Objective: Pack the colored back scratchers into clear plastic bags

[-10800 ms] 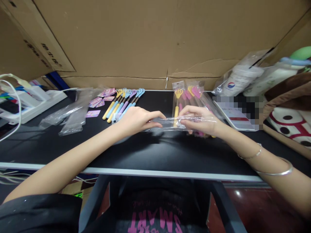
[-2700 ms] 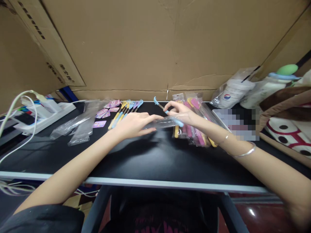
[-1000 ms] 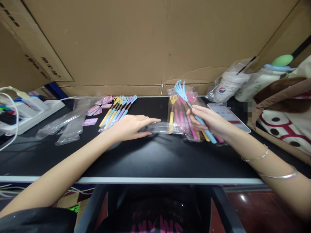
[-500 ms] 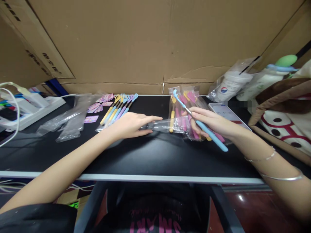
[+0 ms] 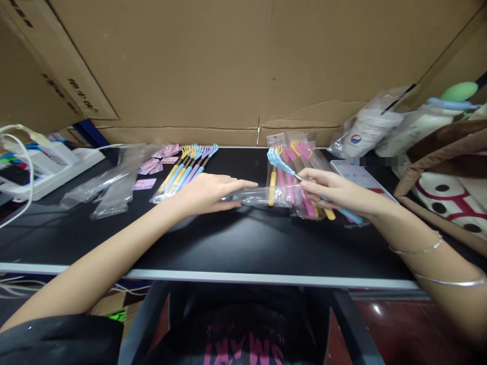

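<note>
In my right hand is a blue back scratcher, gripped around its metal shaft, its clawed head pointing up and left and its blue handle trailing below my wrist side. My left hand holds one end of a clear plastic bag between thumb and fingers; the bag stretches right, towards the bagged back scratchers. Those bagged back scratchers, yellow and pink, lie partly beneath my right hand. Beyond my left hand lies a row of loose back scratchers in yellow, blue and purple.
Empty clear bags and small pink-purple cards lie at the left, near a white power strip. A phone, a bagged drink cup and a patterned cloth bag stand at the right. Cardboard walls the back.
The back scratcher in my right hand has rotated, so its claws now face me and its handle sits lower behind my hand. My left hand keeps the plastic bag nearly still.
</note>
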A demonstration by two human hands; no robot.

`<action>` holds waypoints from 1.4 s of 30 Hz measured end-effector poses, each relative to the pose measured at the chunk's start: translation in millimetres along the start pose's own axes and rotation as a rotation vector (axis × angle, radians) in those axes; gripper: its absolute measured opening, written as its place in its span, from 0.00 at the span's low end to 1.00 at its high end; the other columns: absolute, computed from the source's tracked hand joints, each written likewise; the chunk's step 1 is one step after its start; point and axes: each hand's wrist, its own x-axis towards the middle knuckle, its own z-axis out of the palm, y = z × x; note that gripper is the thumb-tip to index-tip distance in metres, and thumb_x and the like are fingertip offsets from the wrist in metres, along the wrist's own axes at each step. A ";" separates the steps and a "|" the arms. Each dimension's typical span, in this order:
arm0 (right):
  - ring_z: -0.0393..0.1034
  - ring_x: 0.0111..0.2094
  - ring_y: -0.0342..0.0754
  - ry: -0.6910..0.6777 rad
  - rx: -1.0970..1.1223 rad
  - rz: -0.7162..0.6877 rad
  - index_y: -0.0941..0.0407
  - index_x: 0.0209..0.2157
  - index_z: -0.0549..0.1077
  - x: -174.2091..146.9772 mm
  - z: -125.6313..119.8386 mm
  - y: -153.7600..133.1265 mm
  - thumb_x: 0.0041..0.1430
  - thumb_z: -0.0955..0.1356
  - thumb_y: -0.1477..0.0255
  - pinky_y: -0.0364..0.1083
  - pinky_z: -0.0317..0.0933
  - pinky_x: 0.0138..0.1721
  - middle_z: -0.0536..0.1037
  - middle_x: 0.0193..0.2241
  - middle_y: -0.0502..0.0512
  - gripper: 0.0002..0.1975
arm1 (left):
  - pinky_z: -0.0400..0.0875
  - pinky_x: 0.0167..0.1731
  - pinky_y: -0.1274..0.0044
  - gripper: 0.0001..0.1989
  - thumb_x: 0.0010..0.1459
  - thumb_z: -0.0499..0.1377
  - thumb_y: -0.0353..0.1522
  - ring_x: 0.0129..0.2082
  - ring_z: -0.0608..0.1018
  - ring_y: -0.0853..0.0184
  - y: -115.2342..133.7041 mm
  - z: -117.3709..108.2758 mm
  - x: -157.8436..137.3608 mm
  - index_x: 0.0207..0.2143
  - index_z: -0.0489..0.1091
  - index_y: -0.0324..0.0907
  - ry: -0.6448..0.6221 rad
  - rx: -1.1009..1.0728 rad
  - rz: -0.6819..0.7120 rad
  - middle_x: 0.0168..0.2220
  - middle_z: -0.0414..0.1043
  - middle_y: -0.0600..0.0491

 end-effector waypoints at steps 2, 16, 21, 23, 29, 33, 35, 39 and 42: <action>0.48 0.12 0.34 -0.007 -0.043 -0.012 0.54 0.39 0.63 -0.1 -0.6 0.8 0.63 0.64 0.55 0.37 0.41 0.12 0.58 0.17 0.39 0.16 | 0.68 0.40 0.80 0.22 0.65 0.53 0.38 0.45 0.79 0.66 0.1 -0.4 -0.4 0.61 0.59 0.50 -0.003 -0.018 -0.004 0.51 0.74 0.53; 0.58 0.09 0.37 -0.064 -0.228 0.060 0.55 0.40 0.67 -8.3 -14.2 -7.8 0.64 0.65 0.59 0.38 0.50 0.08 0.73 0.20 0.47 0.13 | 0.63 0.29 0.81 0.23 0.65 0.52 0.39 0.36 0.80 0.67 -1.0 -4.4 -1.6 0.61 0.60 0.49 0.014 0.080 -0.033 0.43 0.79 0.53; 0.60 0.13 0.37 -0.182 -0.267 0.136 0.56 0.33 0.69 -14.0 -20.6 -14.9 0.63 0.65 0.57 0.39 0.55 0.12 0.73 0.22 0.50 0.16 | 0.63 0.28 0.81 0.23 0.64 0.53 0.41 0.36 0.81 0.67 -1.7 -7.0 -2.5 0.61 0.60 0.50 0.032 0.103 -0.052 0.41 0.79 0.54; 0.60 0.14 0.38 -0.235 -0.289 0.155 0.56 0.32 0.70 -14.9 -20.9 -17.1 0.62 0.65 0.57 0.39 0.55 0.13 0.71 0.22 0.50 0.16 | 0.64 0.29 0.81 0.23 0.64 0.53 0.41 0.36 0.81 0.66 -2.2 -8.2 -2.7 0.60 0.61 0.50 0.045 0.101 -0.056 0.41 0.79 0.54; 0.62 0.17 0.38 -0.271 -0.295 0.122 0.56 0.34 0.71 -14.4 -19.8 -18.3 0.63 0.64 0.57 0.39 0.57 0.14 0.69 0.23 0.49 0.16 | 0.63 0.29 0.81 0.24 0.64 0.53 0.41 0.37 0.81 0.66 -2.9 -9.9 -2.4 0.61 0.59 0.50 0.031 0.083 -0.065 0.42 0.79 0.54; 0.62 0.17 0.38 -0.290 -0.290 0.086 0.56 0.34 0.72 -14.1 -21.2 -16.7 0.63 0.65 0.59 0.39 0.58 0.15 0.70 0.23 0.49 0.15 | 0.63 0.30 0.81 0.24 0.64 0.53 0.41 0.37 0.80 0.67 -2.8 -9.8 -2.6 0.62 0.59 0.51 0.012 0.085 -0.072 0.42 0.79 0.54; 0.61 0.17 0.38 -0.291 -0.308 0.087 0.56 0.35 0.73 -13.9 -21.7 -15.4 0.63 0.65 0.60 0.39 0.57 0.15 0.70 0.23 0.50 0.14 | 0.63 0.30 0.82 0.24 0.63 0.53 0.41 0.38 0.80 0.67 -2.8 -9.6 -2.8 0.61 0.59 0.50 0.007 0.093 -0.083 0.41 0.79 0.54; 0.62 0.18 0.39 -0.300 -0.347 0.075 0.56 0.37 0.73 -12.7 -21.9 -12.1 0.63 0.65 0.60 0.38 0.55 0.14 0.70 0.23 0.49 0.13 | 0.64 0.30 0.82 0.24 0.63 0.53 0.42 0.38 0.80 0.67 -2.1 -8.8 -2.9 0.61 0.59 0.51 0.002 0.062 -0.079 0.43 0.78 0.54; 0.62 0.17 0.38 -0.306 -0.385 0.077 0.55 0.36 0.74 -12.2 -21.9 -11.4 0.63 0.65 0.60 0.38 0.55 0.14 0.70 0.22 0.49 0.13 | 0.64 0.31 0.81 0.25 0.63 0.53 0.41 0.38 0.80 0.67 -0.2 -8.9 -2.3 0.62 0.58 0.51 0.006 0.031 -0.067 0.45 0.78 0.55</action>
